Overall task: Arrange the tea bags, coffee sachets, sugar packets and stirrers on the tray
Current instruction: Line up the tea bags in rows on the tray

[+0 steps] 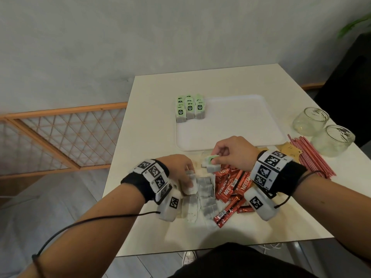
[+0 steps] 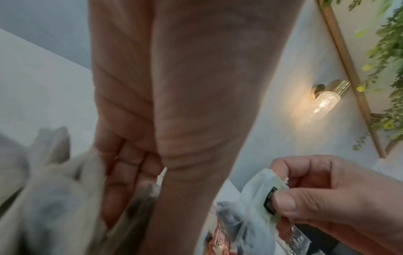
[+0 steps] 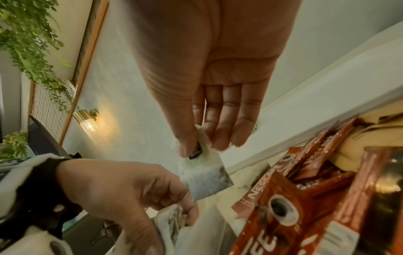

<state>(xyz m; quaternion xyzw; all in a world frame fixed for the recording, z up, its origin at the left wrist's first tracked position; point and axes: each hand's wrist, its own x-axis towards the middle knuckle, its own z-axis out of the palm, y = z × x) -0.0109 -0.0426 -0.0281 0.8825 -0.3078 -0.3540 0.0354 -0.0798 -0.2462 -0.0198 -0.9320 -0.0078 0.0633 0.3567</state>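
A white tray (image 1: 230, 125) lies mid-table with several green-tagged tea bags (image 1: 189, 109) standing in rows at its far left corner. In front of the tray lies a pile of loose tea bags (image 1: 204, 199) beside red coffee sachets (image 1: 232, 189). My right hand (image 1: 230, 151) pinches one tea bag (image 1: 211, 164) by its green tag (image 3: 200, 151), lifted just above the pile. My left hand (image 1: 180, 171) grips tea bags (image 1: 189, 184) in the pile (image 2: 54, 198), fingers curled round them. Red stirrers (image 1: 309, 155) and brown sugar packets (image 1: 289, 149) lie to the right.
Two empty glass jars (image 1: 310, 121) (image 1: 333, 140) stand at the table's right edge behind the stirrers. A dark chair (image 1: 345, 81) is at the far right. A wooden lattice panel (image 1: 60, 137) stands left of the table.
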